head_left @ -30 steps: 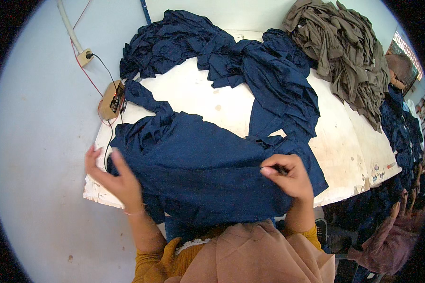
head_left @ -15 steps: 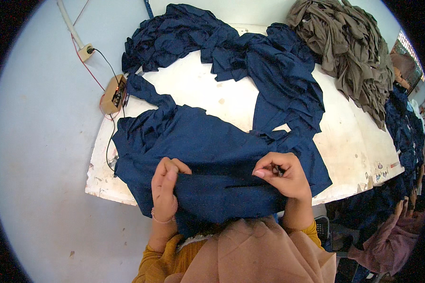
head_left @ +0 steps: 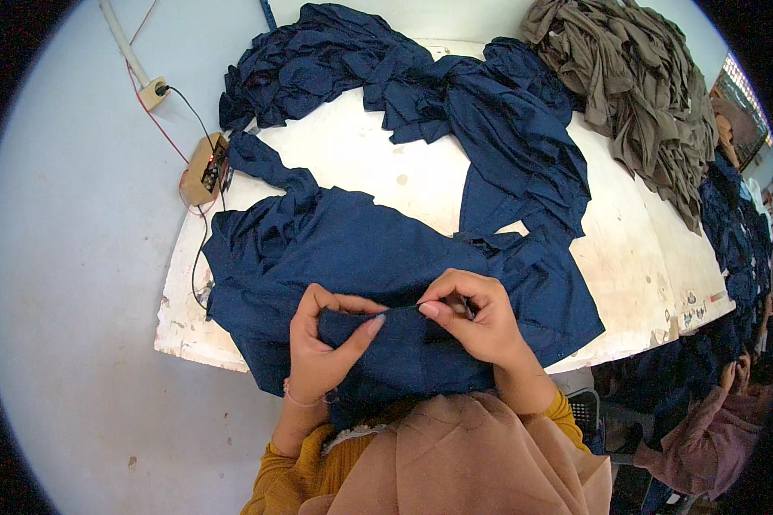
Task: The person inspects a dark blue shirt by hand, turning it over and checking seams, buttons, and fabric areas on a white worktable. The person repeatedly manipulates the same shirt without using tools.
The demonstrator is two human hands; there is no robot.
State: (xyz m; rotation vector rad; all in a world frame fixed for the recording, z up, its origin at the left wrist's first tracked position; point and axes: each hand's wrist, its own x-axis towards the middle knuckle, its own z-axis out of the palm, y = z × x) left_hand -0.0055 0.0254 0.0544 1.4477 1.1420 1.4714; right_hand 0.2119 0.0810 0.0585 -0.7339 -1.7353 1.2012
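A large piece of navy cloth [head_left: 352, 245] lies rumpled over the table's near edge and down into my lap. My left hand [head_left: 322, 339] pinches a raised fold of it between thumb and forefinger. Close beside it, my right hand [head_left: 477, 318] is closed, its thumb and forefinger pressed together at the fold's upper edge. A small dark object [head_left: 468, 305] shows inside the right hand's curled fingers; its kind is hidden. Both hands' fingertips are a short way apart.
The pale worn table [head_left: 640, 249] carries more navy cloth [head_left: 326, 64] at the back and a brown-grey cloth heap [head_left: 627, 86] at the right. A wired box [head_left: 204, 170] and power socket [head_left: 153, 93] hang at the left. Another person's sleeve [head_left: 691, 442] shows at the right.
My left hand has moved right and taken the cloth between thumb and forefinger. My right hand has moved left and slightly up, so the hands are closer together.
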